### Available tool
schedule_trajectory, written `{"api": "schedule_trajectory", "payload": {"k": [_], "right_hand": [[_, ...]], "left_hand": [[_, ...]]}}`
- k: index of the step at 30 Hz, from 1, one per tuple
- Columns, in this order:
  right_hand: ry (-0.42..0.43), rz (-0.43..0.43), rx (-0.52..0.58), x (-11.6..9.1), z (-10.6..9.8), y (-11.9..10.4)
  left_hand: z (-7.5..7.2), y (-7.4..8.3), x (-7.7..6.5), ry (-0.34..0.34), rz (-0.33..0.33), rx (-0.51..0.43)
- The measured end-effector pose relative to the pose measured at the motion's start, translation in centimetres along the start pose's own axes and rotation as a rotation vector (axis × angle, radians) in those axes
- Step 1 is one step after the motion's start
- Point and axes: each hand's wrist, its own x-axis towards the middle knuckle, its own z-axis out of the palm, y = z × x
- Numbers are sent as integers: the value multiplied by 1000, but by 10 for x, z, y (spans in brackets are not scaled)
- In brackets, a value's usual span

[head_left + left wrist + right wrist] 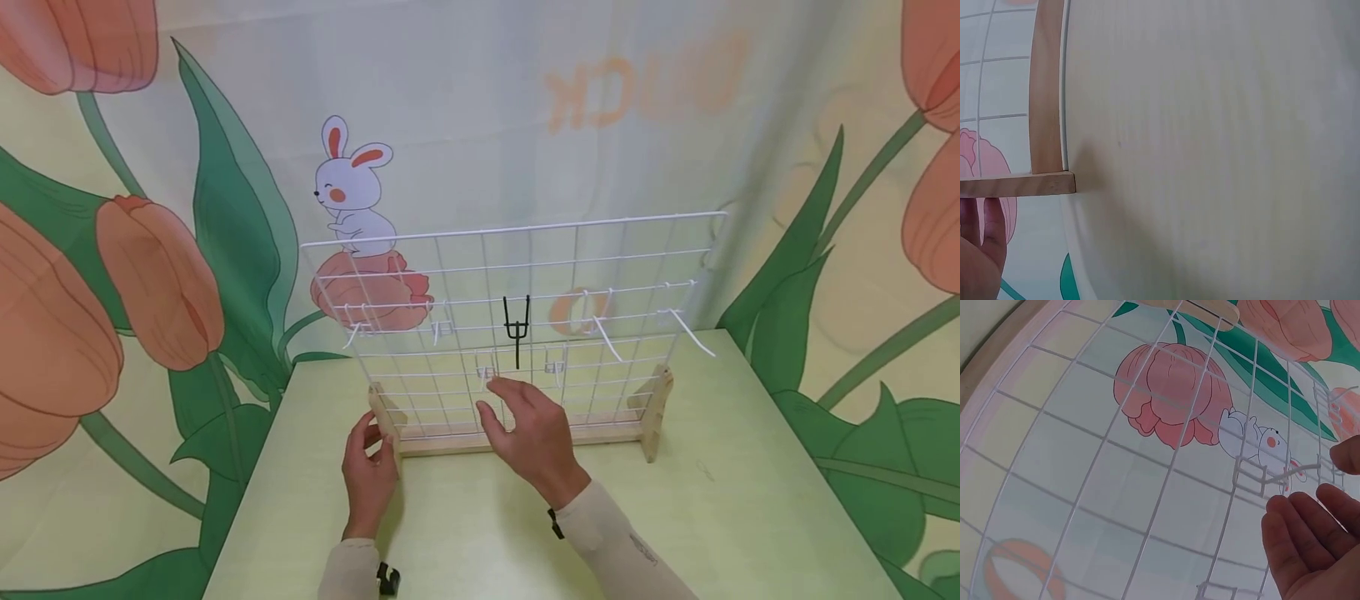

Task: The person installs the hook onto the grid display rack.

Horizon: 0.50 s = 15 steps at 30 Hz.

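Observation:
A white wire grid rack [600,367] stands upright in a wooden base, its wire hooks pointing forward. My left hand [369,479] is at the left wooden end piece [386,425]; in the left wrist view its fingertips [994,215] rest against the wood's outer face. My right hand [536,433] is raised in front of the grid's middle, thumb and fingers apart. Its fingertips come close to a white hook [1291,472], with nothing gripped; whether they touch it I cannot tell. A black double-pronged hook [517,330] hangs just above, at the grid's centre.
More white hooks hang on the grid, including a long one [690,332] at right and a short one [555,367] near the middle. The rack stands on a pale table [720,500]. Behind it hangs a curtain [480,108] printed with tulips and a rabbit.

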Motion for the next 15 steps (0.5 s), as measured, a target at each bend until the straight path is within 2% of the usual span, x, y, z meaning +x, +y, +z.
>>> {"api": "schedule_trajectory", "payload": {"k": [4, 8, 15], "right_hand": [[-55, 55, 23, -7, -14, 1], [-106, 75, 34, -20, -29, 7], [-233, 107, -27, -51, -58, 18]], "left_hand": [[-3, 1, -1, -1, 8, 14], [-5, 5, -2, -9, 1, 41], [-12, 22, -11, -11, 9, 134]]}}
